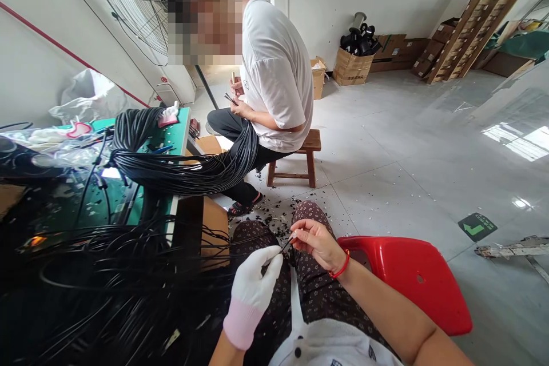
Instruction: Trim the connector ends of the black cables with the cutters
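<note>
My left hand (pixel 256 281), in a white glove with a pink cuff, is closed around a thin black cable (pixel 286 246) over my lap. My bare right hand (pixel 315 243), with a red band on the wrist, pinches the free end of that cable just above the glove. A tangled mass of black cables (pixel 107 286) spreads from the bench on the left towards my knees. Black scraps (pixel 278 214) litter the floor in front of my knees.
A co-worker in a white shirt (pixel 274 68) sits on a wooden stool (pixel 300 163) ahead, handling a thick cable bundle (pixel 189 168) draped off the green bench (pixel 171 143). A red stool (pixel 412 280) stands at my right. Cardboard boxes (pixel 351 66) line the far wall; a big fan (pixel 132 0) stands behind the bench.
</note>
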Demonstrator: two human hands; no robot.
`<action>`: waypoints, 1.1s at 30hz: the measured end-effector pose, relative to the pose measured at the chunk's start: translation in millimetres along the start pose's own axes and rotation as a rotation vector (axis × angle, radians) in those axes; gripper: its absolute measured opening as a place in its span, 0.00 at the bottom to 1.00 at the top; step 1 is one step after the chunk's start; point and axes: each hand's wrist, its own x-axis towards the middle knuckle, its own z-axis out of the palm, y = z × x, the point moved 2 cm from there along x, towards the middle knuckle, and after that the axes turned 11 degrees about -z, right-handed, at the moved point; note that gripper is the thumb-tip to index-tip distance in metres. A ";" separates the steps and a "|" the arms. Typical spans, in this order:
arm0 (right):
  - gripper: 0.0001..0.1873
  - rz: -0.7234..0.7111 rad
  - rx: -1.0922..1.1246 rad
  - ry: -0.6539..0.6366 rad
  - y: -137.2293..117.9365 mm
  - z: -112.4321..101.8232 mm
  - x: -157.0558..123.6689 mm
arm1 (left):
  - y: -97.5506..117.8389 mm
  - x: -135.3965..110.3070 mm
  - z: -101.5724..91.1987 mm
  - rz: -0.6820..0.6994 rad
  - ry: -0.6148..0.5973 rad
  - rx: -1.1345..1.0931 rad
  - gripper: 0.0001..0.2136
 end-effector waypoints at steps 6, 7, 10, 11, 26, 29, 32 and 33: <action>0.20 0.025 0.063 -0.024 -0.7 10.1 8.2 | -8.6 2.2 5.3 -0.101 0.025 -0.143 0.12; 0.21 0.033 0.073 -0.021 -0.3 13.0 10.7 | -10.0 2.8 5.8 -0.122 0.029 -0.173 0.12; 0.22 0.058 0.106 -0.009 4.1 23.2 20.6 | -14.2 5.5 6.1 -0.183 0.046 -0.281 0.13; 0.22 0.065 0.114 -0.008 6.6 26.6 24.6 | -15.3 6.7 5.9 -0.204 0.052 -0.322 0.13; 0.22 0.245 0.139 -0.016 44.5 42.4 68.7 | -34.0 33.6 8.4 -0.336 0.139 -0.620 0.11; 0.23 0.269 0.094 -0.046 51.1 42.8 66.9 | -41.3 35.7 7.9 -0.363 0.157 -0.639 0.11; 0.22 0.270 0.034 -0.054 58.9 42.7 64.9 | -45.5 36.8 8.1 -0.383 0.160 -0.654 0.11; 0.22 0.279 0.018 -0.053 61.8 42.8 64.5 | -46.1 37.2 8.5 -0.387 0.161 -0.654 0.11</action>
